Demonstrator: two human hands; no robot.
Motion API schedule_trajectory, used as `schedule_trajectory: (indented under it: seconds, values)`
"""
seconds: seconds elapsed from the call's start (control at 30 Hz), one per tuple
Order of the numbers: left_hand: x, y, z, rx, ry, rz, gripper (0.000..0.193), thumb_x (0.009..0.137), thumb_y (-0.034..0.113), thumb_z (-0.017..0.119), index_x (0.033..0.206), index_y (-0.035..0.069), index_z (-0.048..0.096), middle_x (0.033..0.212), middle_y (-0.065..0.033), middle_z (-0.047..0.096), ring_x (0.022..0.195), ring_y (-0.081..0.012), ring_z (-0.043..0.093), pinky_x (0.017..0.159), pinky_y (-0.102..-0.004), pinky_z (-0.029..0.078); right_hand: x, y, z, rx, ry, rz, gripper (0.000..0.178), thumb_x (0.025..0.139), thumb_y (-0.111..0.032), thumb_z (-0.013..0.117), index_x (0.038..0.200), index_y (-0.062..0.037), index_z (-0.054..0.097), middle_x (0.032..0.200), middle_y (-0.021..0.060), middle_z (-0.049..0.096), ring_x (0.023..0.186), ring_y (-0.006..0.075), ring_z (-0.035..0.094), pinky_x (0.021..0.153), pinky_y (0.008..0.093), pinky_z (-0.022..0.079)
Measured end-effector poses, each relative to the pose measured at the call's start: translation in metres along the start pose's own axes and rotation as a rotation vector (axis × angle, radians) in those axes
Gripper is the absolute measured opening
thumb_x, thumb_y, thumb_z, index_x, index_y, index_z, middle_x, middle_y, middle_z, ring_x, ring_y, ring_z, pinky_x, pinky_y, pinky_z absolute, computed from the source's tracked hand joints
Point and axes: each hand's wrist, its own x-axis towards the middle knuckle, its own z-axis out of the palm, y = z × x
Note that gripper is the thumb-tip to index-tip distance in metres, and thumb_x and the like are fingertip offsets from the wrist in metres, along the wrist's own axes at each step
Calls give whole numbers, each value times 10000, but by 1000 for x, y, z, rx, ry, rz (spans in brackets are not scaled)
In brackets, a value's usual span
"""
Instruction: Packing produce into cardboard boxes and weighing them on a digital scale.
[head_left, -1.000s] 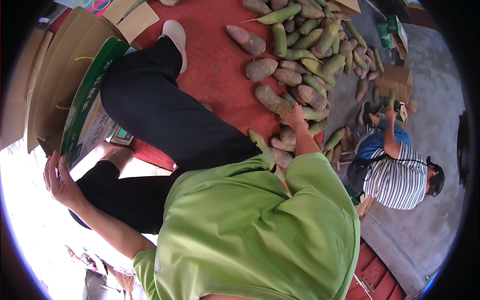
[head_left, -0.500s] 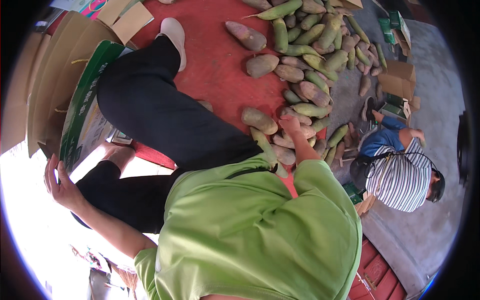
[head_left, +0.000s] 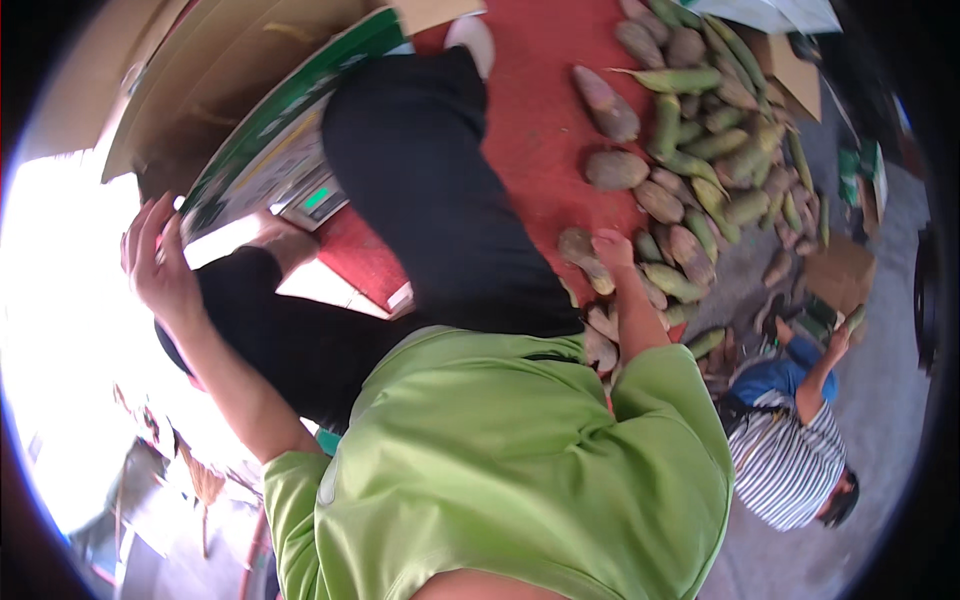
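My left hand (head_left: 160,265) is raised by the lower corner of a cardboard box flap (head_left: 290,118) with a green edge; its fingers are apart, and contact with the flap is uncertain. On the red ground, my right hand (head_left: 613,247) has its fingers bent against a brownish root vegetable (head_left: 578,246), partly covering it. Beside and beyond it spreads a pile of thick root vegetables, some green like this long one (head_left: 680,80), some pinkish-brown like this one (head_left: 617,170).
A scale (head_left: 312,200) with a lit green display sits under the box flap, near my foot. At the right a person in a striped shirt (head_left: 790,460) holds up a green root (head_left: 855,318) near a cardboard box (head_left: 838,275). My dark-trousered leg (head_left: 450,200) lies between box and pile.
The view has turned, shifting the pile rightward. My right hand has moved left onto the brownish root vegetable. My left hand has risen along the flap. The other person has raised an arm.
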Motion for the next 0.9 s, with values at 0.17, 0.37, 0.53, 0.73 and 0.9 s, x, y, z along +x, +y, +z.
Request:
schedule_trajectory:
  seconds: [0.17,0.37,0.53,0.73,0.9]
  values:
    - [-3,5,-8,41,46,18,145,807,129,697,926,51,721,917,-72,694,967,-228,631,904,-360,443,-3,-31,2,16,-89,94,286,792,-179,677,1067,-101,658,818,-7,648,654,98,581,521,261,439]
    - [5,9,-3,41,61,36,166,807,171,708,925,55,722,916,-76,692,963,-224,631,894,-357,446,12,-22,-10,112,-82,120,324,799,-200,674,1105,-96,639,830,-20,634,720,124,595,582,298,478]
    - [2,5,-10,26,36,-13,164,791,79,689,948,49,721,911,-80,693,972,-238,627,897,-359,451,14,-62,10,113,-23,247,395,797,-191,697,1166,-87,604,923,12,647,738,154,618,608,335,511]
    - [10,2,28,-118,27,36,133,825,57,651,940,37,717,886,-79,696,973,-237,628,907,-371,453,103,53,-55,11,181,16,381,787,-289,746,1083,-110,585,931,16,636,728,197,607,526,367,482]
    - [3,9,-17,71,24,-11,143,800,71,665,929,34,715,912,-88,688,966,-237,633,904,-360,448,71,-95,13,635,45,472,402,789,-394,740,1044,-136,565,926,12,583,799,209,556,684,394,466]
